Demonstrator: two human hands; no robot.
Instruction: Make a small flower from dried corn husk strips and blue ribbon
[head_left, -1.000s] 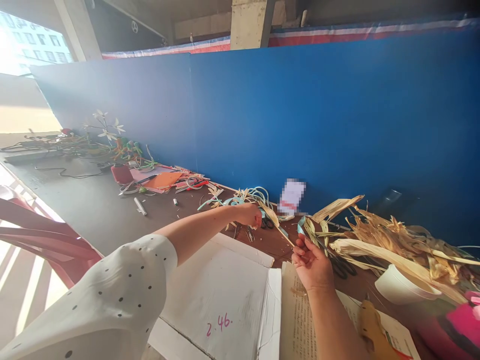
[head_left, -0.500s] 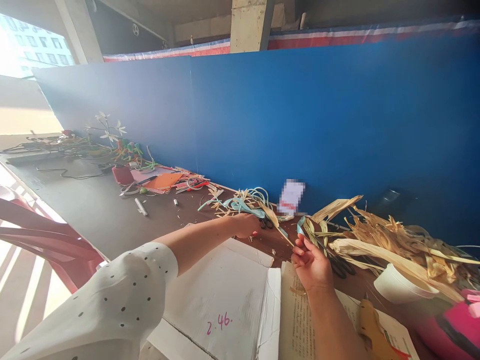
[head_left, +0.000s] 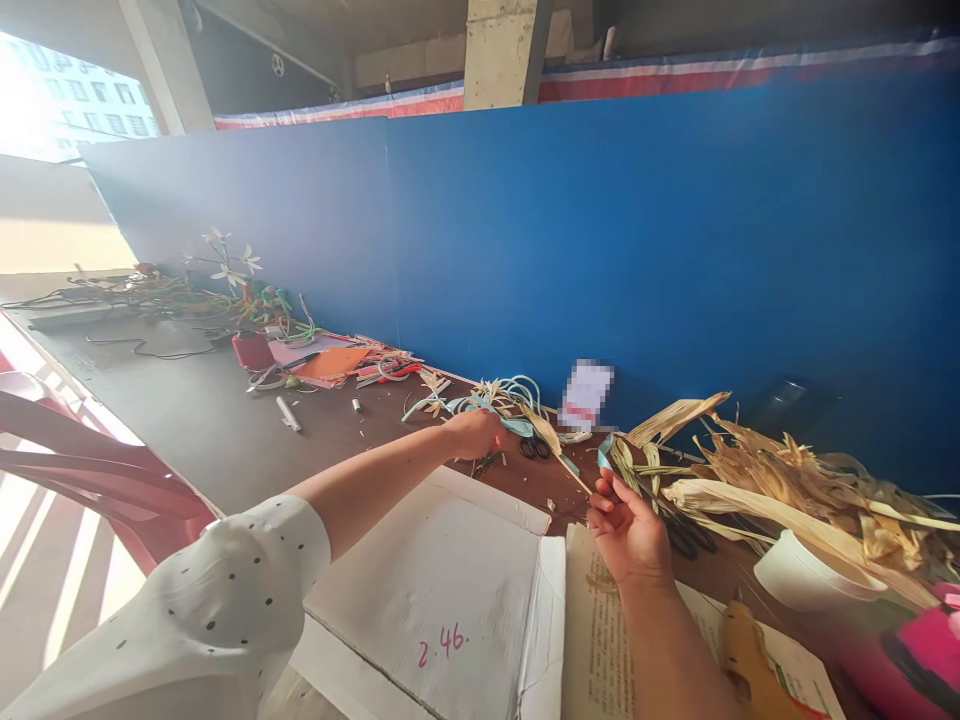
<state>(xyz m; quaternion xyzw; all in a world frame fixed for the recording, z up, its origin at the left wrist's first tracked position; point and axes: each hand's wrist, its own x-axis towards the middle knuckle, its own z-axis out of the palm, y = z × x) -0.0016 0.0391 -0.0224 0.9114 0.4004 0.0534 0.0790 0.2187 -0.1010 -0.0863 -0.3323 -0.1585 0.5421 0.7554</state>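
Above the white cardboard's far edge, my left hand (head_left: 476,435) reaches over the table, back of the hand up. Its fingers are mostly hidden, close to a light blue strip (head_left: 517,427) and a pile of pale blue cords (head_left: 523,386). My right hand (head_left: 634,530) is closed, palm up, its fingertips pinching a thin stick (head_left: 576,477) with a dry corn husk piece (head_left: 541,430) at its far end. Another short blue strip (head_left: 604,452) rises just above the right fingertips. Black-handled scissors (head_left: 534,447) lie between the hands.
White cardboard (head_left: 442,590) and a printed sheet (head_left: 592,620) lie in front. At right are corn husks (head_left: 787,470), a white cup (head_left: 814,572), a yellow glue gun (head_left: 750,650) and a pink object (head_left: 915,650). A blue panel (head_left: 637,250) stands behind; a pink chair (head_left: 97,470) is left.
My left hand has moved slightly left and up, uncovering more of the scissors. The right hand keeps its pinch on the stick, almost unmoved.
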